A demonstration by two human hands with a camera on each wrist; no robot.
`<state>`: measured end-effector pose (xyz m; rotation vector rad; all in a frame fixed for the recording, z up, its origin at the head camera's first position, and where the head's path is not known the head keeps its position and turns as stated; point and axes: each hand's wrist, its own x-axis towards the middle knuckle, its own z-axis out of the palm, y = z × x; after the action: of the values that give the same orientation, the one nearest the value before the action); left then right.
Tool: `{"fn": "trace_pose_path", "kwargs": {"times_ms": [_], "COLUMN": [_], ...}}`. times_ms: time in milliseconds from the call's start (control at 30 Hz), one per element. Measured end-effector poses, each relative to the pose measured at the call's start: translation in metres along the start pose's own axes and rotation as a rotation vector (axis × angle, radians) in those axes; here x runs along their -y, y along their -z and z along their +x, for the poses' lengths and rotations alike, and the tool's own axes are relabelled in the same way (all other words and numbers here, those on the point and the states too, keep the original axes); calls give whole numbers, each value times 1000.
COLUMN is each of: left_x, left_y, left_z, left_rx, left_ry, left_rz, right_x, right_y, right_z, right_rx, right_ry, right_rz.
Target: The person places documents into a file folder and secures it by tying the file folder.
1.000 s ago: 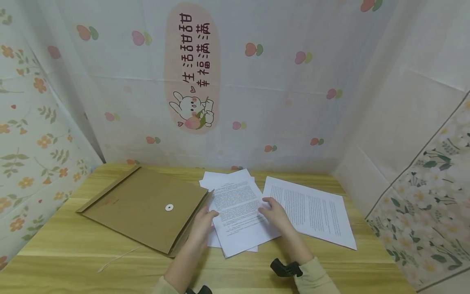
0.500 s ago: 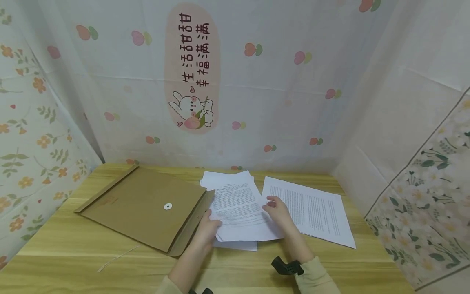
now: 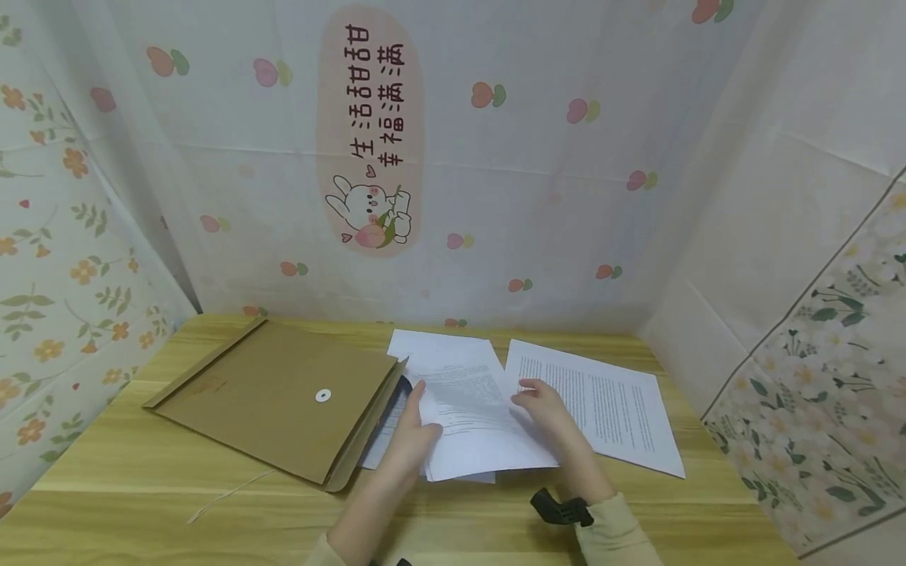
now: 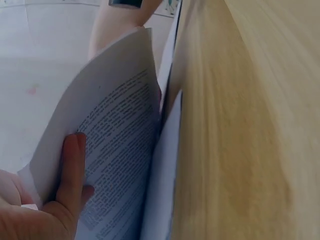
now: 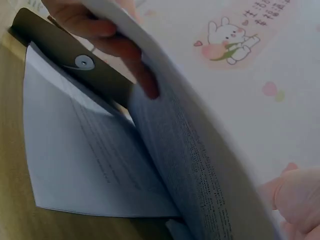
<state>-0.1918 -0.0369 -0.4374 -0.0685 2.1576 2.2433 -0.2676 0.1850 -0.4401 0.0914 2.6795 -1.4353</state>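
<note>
My left hand (image 3: 412,442) grips a few printed sheets of paper (image 3: 476,424) by their left edge. In the left wrist view its fingers (image 4: 73,167) lie against the printed underside. My right hand (image 3: 550,410) is at the right edge of these sheets, its fingers bent, and seems to hold them loosely. The held sheets are tilted, their near edge raised and bowed. Beneath them lie more printed pages (image 3: 439,343) on the table, partly covered. To the left rests a brown paper document envelope (image 3: 276,401) with a white round button (image 3: 323,395), its open side towards the pages.
Another printed stack (image 3: 602,409) lies at the right of the wooden table (image 3: 233,527). A loose string (image 3: 230,497) trails from the envelope towards the front. Patterned cloth (image 3: 552,196) hangs behind the table and at both sides.
The near edge of the held sheets has risen off the pages below and bowed. My left hand has shifted right, uncovering a printed page beside the envelope; the right hand has moved slightly right.
</note>
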Motion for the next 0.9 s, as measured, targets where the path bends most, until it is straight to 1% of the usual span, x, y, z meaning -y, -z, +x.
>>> {"fn": "trace_pose_path", "kwargs": {"times_ms": [100,233,333,433,567,633,733,867,900], "left_x": [-5,-9,-10,-10,-12,-14,-18,-25,-26], "left_y": [-3,-5,-6,-8,-9,-10,-11,-8,-6], "left_z": [-3,-5,-6,-7,-11,-12,-15,-17,-17], "left_rx": [30,51,57,69,88,102,124,120,108], "left_ry": [-47,-97,-117,-135,-152,-168,-198,-225,-229], "left_rz": [8,52,75,76,68,58,16,-42,-40], "right_x": [3,7,6,2,2,6,15,26,28], "right_y": [4,11,17,21,26,31,38,49,51], "right_z": [-3,-7,-8,-8,-7,-9,-12,-16,-18], "right_rx": [8,36,49,33,-6,-25,-62,-128,-141], "right_ry": [-42,-89,-107,-104,-72,-59,-48,11,22], "right_rz": [-31,-94,-138,-137,-65,-22,61,142,156]}}
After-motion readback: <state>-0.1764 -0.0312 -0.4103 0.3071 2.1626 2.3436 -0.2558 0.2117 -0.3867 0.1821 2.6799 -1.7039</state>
